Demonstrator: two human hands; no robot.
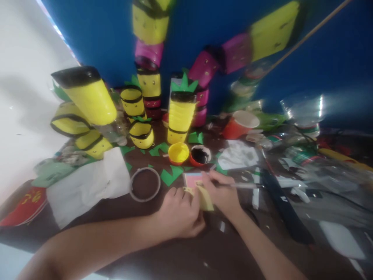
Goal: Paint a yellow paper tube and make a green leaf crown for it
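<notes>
My left hand (182, 212) is curled, thumb and fingers pressed on a small yellow paper piece (206, 199) lying on the brown table. Against the far edge of that paper is my right hand (221, 190), closed around a slim, pale pen-like stick (247, 186) that points to the right. Behind the yellow paper shows a pink sticky note (194, 179), partly covered. Blur hides the fingertips and any fine marks on the paper. Just beyond the hands stand a cup of yellow paint (178, 153) and a cup of black paint (200, 154).
Green paper cutouts (171, 175) and a clear ring-shaped lid (145, 184) lie nearby. Yellow pineapple-like containers (181, 116) line the back. White cloth (90, 186) is at left. A red cup (240, 124), crumpled tissue (237, 154) and plastic bottles (303, 112) sit right.
</notes>
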